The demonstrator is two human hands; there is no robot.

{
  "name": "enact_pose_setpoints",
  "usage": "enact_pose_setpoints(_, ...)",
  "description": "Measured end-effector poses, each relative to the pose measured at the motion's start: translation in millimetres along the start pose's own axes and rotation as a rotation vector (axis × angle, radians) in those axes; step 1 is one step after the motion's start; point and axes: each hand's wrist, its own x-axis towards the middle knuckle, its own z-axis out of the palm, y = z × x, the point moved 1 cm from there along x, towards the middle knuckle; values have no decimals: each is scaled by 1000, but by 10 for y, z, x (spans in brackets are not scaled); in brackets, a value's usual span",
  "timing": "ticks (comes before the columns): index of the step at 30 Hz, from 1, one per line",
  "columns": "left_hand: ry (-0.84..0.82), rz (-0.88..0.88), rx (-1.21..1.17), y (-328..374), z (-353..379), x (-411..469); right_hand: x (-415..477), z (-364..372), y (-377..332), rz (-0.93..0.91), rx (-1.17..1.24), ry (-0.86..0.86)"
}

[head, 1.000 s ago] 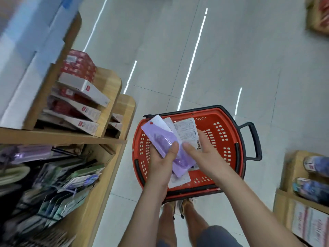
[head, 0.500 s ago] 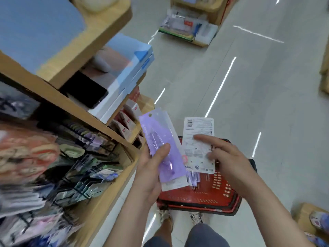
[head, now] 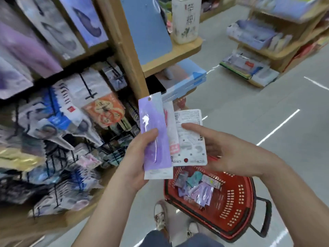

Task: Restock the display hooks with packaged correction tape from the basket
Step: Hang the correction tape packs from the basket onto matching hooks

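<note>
A fan of packaged correction tape was gripped in the left hand, the thumb pressed across the purple pack in front. The white-backed pack was pinched by the right hand, one digit laid on its printed face and the rest behind. More packs lay in the red basket below. The flat cards were judged light, glossy and bendable, best held by the lower edge so the hang hole stayed free for the blurred display hooks.
</note>
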Motion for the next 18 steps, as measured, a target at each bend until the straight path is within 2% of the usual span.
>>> enact_pose_setpoints(3,51,42,58,101,-118,-257,188,126,-208,-101,-272,334)
enact_pose_setpoints(5,102,88,16,192,-218,-405,307,220,-314,-186,-435,394)
enact_pose_setpoints(7,150,159,-96,312,-345,-536,406,292,-375,-193,-455,385)
enact_pose_setpoints(9,206,241,-179,426,-532,-650,473,389,-439,-177,-363,398)
enact_pose_setpoints(11,253,306,-154,515,-711,-765,541,536,-522,-205,-114,399)
enact_pose_setpoints(14,274,405,45,594,-928,-946,666,859,-682,-218,103,354)
enact_pose_setpoints(18,224,437,227,687,-1203,-1199,902,1306,-903,-273,148,420)
